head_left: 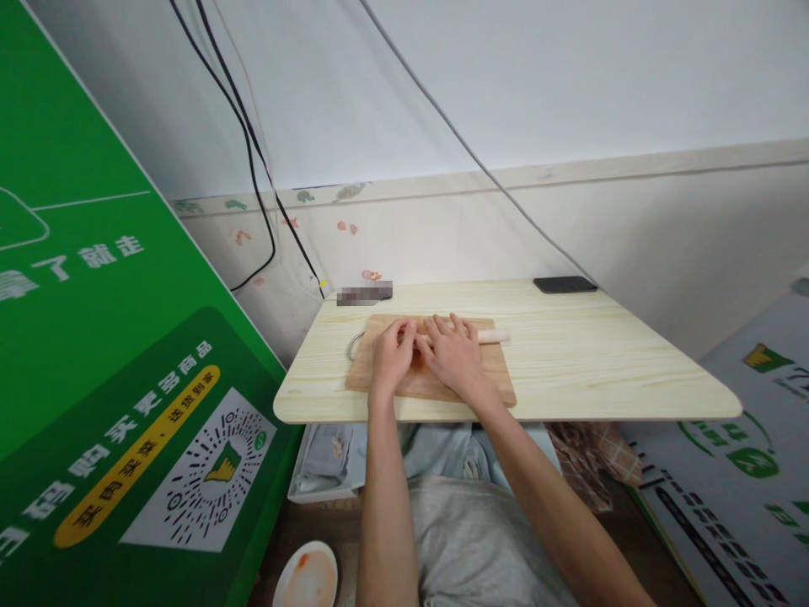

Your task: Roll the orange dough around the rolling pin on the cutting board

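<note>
A wooden cutting board point(436, 388) with a metal ring handle point(354, 346) at its left end lies near the table's front edge. My right hand point(452, 354) rests over a pale wooden rolling pin point(494, 335), its fingers draped across it. The pin's right end sticks out past the hand and over the board's edge. To its left, my left hand point(393, 354) is closed, thumb and forefinger drawn together by the pin's left end. Whatever those fingers hold is hidden. Between the hands, a small reddish-brown patch point(418, 361) shows on the board.
The light wood-grain table point(569, 362) stands against the wall. At its back are a black phone point(565, 285) and a dark, blurred-out object point(365, 292). Cables point(253, 143) hang down the wall. A stained white plate point(308, 575) sits below, left. Green panels point(126, 295) flank the left.
</note>
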A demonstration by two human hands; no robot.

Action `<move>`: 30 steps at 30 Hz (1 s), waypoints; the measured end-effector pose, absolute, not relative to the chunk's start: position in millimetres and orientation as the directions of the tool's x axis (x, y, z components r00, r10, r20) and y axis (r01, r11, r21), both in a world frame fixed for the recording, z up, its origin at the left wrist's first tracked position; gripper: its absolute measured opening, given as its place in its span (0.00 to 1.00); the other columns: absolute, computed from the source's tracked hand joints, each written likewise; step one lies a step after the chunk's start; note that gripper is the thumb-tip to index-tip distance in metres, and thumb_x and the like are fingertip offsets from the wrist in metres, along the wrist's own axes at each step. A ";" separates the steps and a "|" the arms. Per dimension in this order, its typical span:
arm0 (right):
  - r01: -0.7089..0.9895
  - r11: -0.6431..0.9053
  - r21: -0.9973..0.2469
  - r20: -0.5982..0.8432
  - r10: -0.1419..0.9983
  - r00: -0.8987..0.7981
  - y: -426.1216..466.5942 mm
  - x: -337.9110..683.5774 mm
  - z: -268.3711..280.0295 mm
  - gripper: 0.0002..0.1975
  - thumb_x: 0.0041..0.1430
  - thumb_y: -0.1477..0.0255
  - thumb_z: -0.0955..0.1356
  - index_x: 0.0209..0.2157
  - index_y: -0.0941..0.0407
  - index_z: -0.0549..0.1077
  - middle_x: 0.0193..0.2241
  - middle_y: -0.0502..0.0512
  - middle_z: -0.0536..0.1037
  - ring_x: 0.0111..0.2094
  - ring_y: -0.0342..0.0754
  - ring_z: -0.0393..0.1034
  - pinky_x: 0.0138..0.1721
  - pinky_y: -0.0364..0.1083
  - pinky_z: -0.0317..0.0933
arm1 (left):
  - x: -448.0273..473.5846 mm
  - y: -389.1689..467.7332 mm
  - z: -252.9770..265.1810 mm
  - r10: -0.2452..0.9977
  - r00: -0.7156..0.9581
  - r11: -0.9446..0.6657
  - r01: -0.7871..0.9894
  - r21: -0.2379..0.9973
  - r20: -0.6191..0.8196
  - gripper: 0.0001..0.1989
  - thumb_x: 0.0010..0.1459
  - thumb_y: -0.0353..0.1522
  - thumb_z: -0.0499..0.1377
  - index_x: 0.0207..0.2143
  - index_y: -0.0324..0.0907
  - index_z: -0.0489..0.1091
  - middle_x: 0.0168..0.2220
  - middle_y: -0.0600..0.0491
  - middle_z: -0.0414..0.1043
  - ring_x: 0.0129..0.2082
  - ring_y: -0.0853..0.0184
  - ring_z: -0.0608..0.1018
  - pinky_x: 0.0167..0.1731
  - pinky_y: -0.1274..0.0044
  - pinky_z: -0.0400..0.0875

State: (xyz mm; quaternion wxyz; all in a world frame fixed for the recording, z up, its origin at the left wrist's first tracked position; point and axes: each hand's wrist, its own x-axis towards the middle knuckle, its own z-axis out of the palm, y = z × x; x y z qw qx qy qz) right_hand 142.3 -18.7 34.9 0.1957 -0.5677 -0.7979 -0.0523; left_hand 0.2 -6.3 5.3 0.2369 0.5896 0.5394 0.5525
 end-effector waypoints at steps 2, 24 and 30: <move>0.923 0.358 -0.142 0.405 0.872 -0.276 -29.7 144.4 29.8 0.27 0.79 0.58 0.56 0.66 0.56 0.73 0.69 0.62 0.72 0.72 0.66 0.58 0.69 0.64 0.48 | 0.5 -6.5 5.1 0.894 -0.196 -0.306 0.388 0.869 0.403 0.13 0.73 0.38 0.56 0.44 0.43 0.79 0.44 0.46 0.84 0.45 0.60 0.84 0.51 0.71 0.77; 0.912 0.376 -0.164 0.384 0.876 -0.292 -32.0 146.2 29.4 0.28 0.79 0.57 0.57 0.67 0.56 0.73 0.70 0.61 0.71 0.75 0.67 0.54 0.73 0.66 0.44 | 0.0 -6.1 4.0 0.899 -0.189 -0.302 0.384 0.873 0.395 0.14 0.73 0.39 0.55 0.45 0.42 0.78 0.45 0.45 0.84 0.47 0.59 0.84 0.51 0.70 0.76; 0.895 0.413 -0.168 0.469 0.832 -0.296 -71.4 157.6 9.5 0.33 0.78 0.53 0.57 0.74 0.56 0.64 0.74 0.61 0.65 0.77 0.65 0.48 0.75 0.67 0.38 | 0.5 -6.7 3.9 0.887 -0.203 -0.298 0.434 0.850 0.414 0.14 0.73 0.40 0.55 0.44 0.43 0.79 0.43 0.47 0.84 0.44 0.60 0.84 0.52 0.69 0.75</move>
